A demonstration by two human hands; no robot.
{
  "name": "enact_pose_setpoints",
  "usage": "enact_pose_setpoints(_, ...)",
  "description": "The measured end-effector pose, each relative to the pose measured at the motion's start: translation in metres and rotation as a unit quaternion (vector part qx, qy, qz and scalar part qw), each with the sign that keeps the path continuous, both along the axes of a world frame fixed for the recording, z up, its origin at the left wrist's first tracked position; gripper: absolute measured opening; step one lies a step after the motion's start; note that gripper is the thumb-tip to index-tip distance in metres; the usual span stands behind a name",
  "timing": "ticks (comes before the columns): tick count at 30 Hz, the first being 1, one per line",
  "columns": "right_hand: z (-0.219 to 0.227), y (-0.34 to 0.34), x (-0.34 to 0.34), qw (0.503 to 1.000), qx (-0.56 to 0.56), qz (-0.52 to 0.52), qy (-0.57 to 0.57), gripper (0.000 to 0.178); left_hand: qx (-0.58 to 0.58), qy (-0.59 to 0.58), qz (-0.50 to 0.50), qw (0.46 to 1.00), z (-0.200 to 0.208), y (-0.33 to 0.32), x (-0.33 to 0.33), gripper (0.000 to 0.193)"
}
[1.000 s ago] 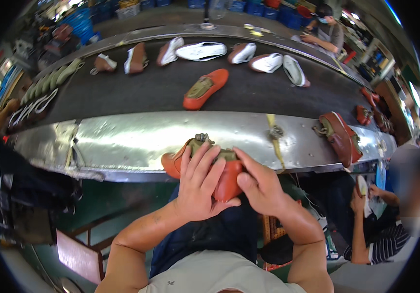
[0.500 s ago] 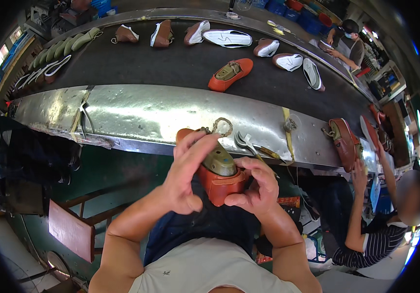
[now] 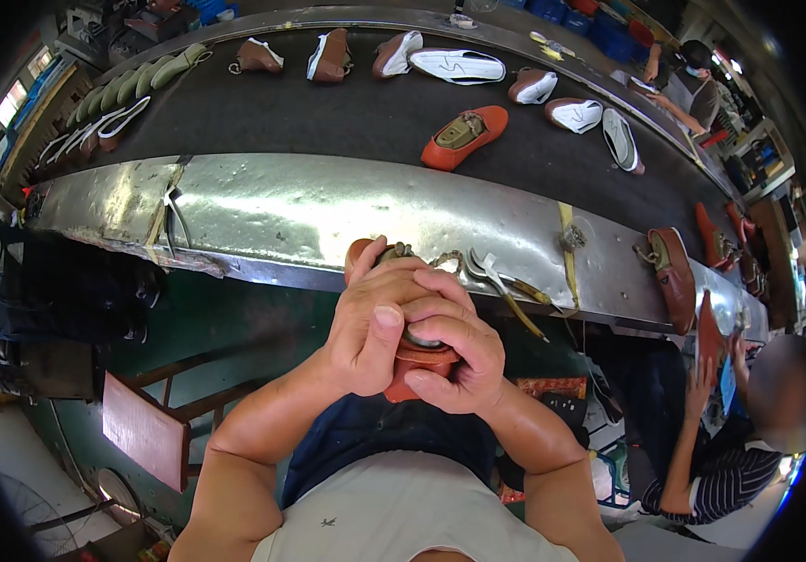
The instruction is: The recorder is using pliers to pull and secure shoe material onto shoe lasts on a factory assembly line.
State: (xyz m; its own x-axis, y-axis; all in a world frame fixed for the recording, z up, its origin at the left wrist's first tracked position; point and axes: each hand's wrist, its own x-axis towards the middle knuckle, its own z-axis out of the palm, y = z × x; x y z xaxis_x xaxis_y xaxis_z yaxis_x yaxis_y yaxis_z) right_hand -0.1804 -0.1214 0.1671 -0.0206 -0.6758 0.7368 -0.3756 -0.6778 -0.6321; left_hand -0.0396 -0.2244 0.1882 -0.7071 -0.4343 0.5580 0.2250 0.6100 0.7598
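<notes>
A red-brown leather shoe (image 3: 410, 382) on an olive last is in front of my body, close to the bench edge. Its toe points to the bench and its heel to me. My left hand (image 3: 365, 323) lies over the shoe's upper, closed around its left side. My right hand (image 3: 461, 348) grips the right side and heel, its fingers overlapping those of the left. Most of the last is hidden under both hands. Beyond the shoe, lasting pincers (image 3: 496, 281) and a wooden-handled tool (image 3: 531, 291) rest on the metal ledge (image 3: 300, 201).
An orange-red shoe on a last (image 3: 464, 138) stands on the dark belt (image 3: 281, 112), with several brown and white shoes behind it. Another pair of pincers (image 3: 174, 211) is at left. A co-worker (image 3: 712, 459) handles shoes at right. A stool (image 3: 145, 426) stands at lower left.
My hands have come together, and the right has moved from the heel's side onto the shoe's top. The last's top, visible before, is now mostly covered. The view has shifted slightly.
</notes>
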Motion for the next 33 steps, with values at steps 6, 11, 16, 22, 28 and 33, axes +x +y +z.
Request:
enact_pose_setpoints(6,0.000,-0.001,0.008,0.999,0.009,-0.022,-0.043,0.029,0.015,0.027,0.023,0.999,-0.009,-0.002,0.002,0.067)
enact_pose_setpoints(11,-0.002,-0.001,0.011,0.998,0.003,-0.031,-0.054,0.030,0.027,0.022,0.020,0.999,-0.005,-0.003,0.003,0.065)
enact_pose_setpoints(16,0.014,0.003,0.002,0.992,0.064,0.026,0.109,0.069,0.047,0.017,0.024,0.998,-0.011,-0.002,0.005,0.064)
enact_pose_setpoints(22,0.027,0.011,-0.011,0.964,0.050,-0.002,0.260,0.096,0.154,0.259,0.009,0.954,-0.046,-0.001,-0.006,0.040)
enact_pose_setpoints(28,0.037,0.005,-0.079,0.953,0.053,-0.226,0.194,0.096,0.184,0.125,0.154,0.963,-0.069,-0.056,-0.009,0.033)
enact_pose_setpoints(33,0.026,-0.066,-0.192,0.867,0.033,-0.424,0.259,0.091,0.205,-0.038,0.224,0.952,-0.109,-0.146,-0.027,0.038)
